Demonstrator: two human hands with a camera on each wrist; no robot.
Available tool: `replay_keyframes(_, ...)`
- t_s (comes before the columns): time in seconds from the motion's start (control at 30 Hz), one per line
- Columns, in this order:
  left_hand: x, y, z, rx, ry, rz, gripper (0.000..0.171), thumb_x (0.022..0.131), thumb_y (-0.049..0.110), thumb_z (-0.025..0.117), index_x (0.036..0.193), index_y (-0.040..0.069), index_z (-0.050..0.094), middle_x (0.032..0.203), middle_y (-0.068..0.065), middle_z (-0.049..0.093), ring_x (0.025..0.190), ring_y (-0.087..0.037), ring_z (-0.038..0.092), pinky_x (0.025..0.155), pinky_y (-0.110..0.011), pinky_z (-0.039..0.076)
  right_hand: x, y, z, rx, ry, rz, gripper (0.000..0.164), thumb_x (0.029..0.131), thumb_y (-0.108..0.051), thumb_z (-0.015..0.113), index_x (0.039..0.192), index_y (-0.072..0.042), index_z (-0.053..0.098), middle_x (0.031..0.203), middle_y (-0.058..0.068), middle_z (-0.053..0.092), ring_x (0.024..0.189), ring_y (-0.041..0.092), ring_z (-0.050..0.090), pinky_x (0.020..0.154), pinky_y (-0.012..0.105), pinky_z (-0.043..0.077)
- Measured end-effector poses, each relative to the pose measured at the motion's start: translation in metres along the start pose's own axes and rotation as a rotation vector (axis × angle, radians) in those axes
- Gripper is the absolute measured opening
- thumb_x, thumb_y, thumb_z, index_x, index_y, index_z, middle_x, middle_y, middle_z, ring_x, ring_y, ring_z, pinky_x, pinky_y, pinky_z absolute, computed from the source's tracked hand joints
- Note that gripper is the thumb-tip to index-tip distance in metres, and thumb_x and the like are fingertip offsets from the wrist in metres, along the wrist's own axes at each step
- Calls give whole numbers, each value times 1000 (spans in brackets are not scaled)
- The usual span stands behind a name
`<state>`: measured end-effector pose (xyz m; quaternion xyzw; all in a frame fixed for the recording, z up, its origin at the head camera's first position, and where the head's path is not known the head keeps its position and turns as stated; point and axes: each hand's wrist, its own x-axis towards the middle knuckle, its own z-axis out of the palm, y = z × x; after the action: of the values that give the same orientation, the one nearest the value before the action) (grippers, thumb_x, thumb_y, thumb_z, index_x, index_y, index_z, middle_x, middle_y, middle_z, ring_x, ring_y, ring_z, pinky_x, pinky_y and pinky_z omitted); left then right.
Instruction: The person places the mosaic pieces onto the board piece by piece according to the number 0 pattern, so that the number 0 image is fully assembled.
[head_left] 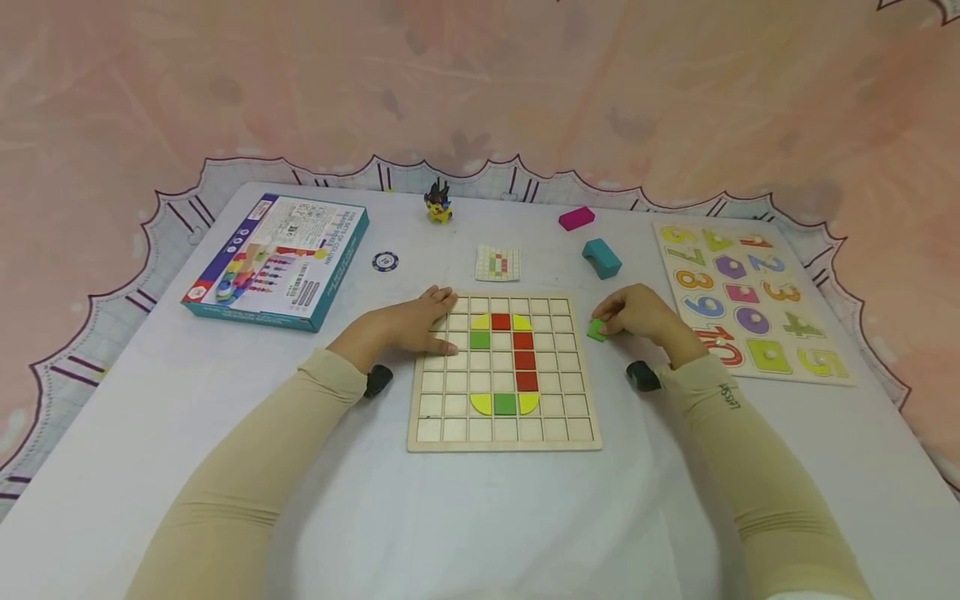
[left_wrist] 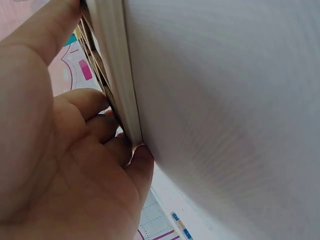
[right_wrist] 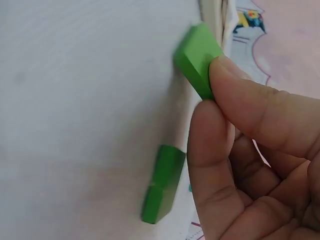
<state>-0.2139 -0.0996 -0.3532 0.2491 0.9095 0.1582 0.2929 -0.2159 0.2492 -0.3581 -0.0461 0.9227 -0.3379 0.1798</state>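
Note:
My right hand [head_left: 641, 315] pinches a green square tile [right_wrist: 200, 52] between thumb and index finger, just right of the wooden grid board [head_left: 453, 431]. Two more green tiles [right_wrist: 162, 185] lie on the white cloth near that hand in the right wrist view; the hand hides them in the head view. On the board, red tiles [head_left: 526, 360], green tiles [head_left: 505, 404] and yellow quarter-round tiles [head_left: 481, 404] form a partial outline. My left hand [head_left: 408, 325] rests on the board's left edge, its fingers extended, with thumb and fingertips over the grid.
Behind the board lies a small pattern card [head_left: 497, 263]. A poker chip [head_left: 386, 262], a toy figure [head_left: 438, 204], a magenta block [head_left: 577, 218] and a teal block [head_left: 602, 258] sit farther back. A toy box [head_left: 277, 258] stands left; a number puzzle [head_left: 817, 372] lies right.

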Motion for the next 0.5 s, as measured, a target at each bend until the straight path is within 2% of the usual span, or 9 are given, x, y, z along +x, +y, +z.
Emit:
replay_keyframes(0.3,-2,0,-1,-1,2,10,92,86,42,60,148,5,4,155,-12,-3,142,-29,-9,115,-47,5,-1,-17,0,36,-20,2,24,79,-9,70,101,1,69,96,9,68,83,15,53,73,25,42)
replay_keyframes(0.5,1,-2,0,3,4,15,92,86,43,60,148,5,4,155,-12,-3,142,-29,-9,115,-47,5,6,-34,8,43,-56,-7,23,80,-10,69,100,0,69,89,6,67,84,17,53,75,27,43)
